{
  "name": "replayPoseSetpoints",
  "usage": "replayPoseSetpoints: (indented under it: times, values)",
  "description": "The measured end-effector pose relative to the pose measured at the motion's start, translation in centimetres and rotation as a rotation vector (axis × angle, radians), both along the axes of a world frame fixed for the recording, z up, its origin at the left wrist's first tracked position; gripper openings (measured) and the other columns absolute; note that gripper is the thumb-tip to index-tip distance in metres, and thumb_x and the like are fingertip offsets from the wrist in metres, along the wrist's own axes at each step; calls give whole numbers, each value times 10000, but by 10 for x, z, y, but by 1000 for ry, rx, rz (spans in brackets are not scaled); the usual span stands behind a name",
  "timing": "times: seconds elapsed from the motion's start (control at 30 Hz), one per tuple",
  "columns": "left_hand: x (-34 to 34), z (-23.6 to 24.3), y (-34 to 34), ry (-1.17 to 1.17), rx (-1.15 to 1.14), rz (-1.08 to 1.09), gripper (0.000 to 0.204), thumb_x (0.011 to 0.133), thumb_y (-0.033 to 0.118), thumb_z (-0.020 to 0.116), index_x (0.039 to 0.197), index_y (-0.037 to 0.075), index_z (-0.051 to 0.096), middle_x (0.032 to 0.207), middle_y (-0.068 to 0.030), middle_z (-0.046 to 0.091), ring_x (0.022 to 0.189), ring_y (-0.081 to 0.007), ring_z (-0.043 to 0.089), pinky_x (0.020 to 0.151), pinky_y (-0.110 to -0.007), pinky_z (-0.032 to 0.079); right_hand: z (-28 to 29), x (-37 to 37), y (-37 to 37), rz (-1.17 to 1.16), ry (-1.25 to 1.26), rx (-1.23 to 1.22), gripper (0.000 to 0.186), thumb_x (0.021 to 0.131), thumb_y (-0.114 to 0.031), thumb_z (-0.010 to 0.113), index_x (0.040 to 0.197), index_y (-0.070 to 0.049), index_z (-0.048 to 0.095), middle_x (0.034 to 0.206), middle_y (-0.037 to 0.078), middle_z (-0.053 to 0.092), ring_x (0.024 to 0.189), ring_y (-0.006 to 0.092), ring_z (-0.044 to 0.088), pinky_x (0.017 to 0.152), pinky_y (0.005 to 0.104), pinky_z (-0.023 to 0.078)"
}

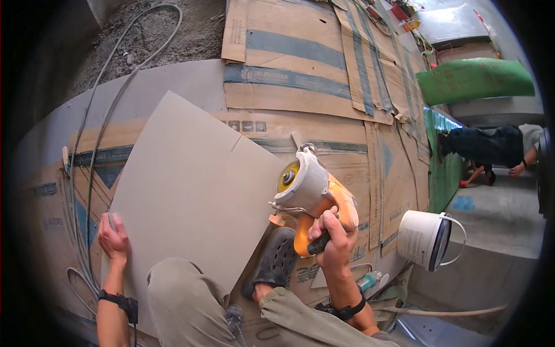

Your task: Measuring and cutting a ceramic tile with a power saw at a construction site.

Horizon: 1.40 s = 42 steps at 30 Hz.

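Observation:
A large beige-grey tile (185,185) lies over the cardboard in front of me, with a short dark line (236,143) running in from its upper right edge. My left hand (114,236) grips the tile's left edge, fingers curled at the rim. In my right hand (334,240) is an orange handheld tile cutter (315,194), held by its rear handle. Its grey guard and yellow disc centre face the tile, at the right edge. Whether the blade touches the tile or turns, I cannot tell. My knee (182,289) is over the tile's lower part.
Flattened cardboard sheets (289,87) cover the floor. Grey cables (107,110) loop along the left. A white bucket (422,237) with a handle lies tilted at right, near a small teal-and-white tool (370,281). Farther right, another person (491,144) bends down beside a green sheet (477,80).

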<state>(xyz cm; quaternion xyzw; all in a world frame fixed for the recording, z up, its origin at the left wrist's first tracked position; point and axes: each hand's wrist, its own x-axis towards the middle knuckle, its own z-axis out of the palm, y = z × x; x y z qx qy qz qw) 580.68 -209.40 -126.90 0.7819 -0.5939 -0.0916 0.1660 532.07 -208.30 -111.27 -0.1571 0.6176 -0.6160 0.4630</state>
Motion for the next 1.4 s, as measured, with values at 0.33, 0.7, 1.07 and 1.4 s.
replayPoseSetpoints:
  times: [0.33, 0.7, 1.07, 1.4]
  values:
    - [4, -1, 0, -17, 12, 10, 316, 1014, 307, 494, 975, 3, 567, 902, -282, 612, 860, -506, 579, 746, -551, 446, -8, 11, -7, 11, 55, 24, 149, 936, -13, 643, 1051, -32, 550, 740, 55, 583, 553, 154, 582, 515, 331, 524]
    - [0, -1, -3, -9, -26, -1, 321, 1017, 312, 483, 946, 6, 550, 881, -278, 603, 850, -504, 576, 731, -549, 444, -12, 9, -8, 4, 86, 31, 149, 938, -34, 656, 1046, -40, 554, 733, 46, 579, 540, 157, 587, 508, 328, 529]
    - [2, 0, -1, -9, -11, -3, 335, 1018, 316, 473, 925, 1, 541, 857, -279, 584, 826, -499, 563, 726, -546, 441, -10, 14, -9, 39, 118, 67, 146, 939, -56, 644, 1048, -39, 548, 723, 32, 544, 562, 147, 570, 528, 314, 511]
    - [1, 1, -2, -20, -2, -14, 334, 1017, 316, 473, 937, 1, 552, 866, -275, 597, 824, -493, 575, 728, -539, 450, -12, 14, -9, 20, 101, 57, 149, 938, -34, 654, 1049, -37, 554, 691, 52, 582, 542, 152, 582, 523, 321, 528]
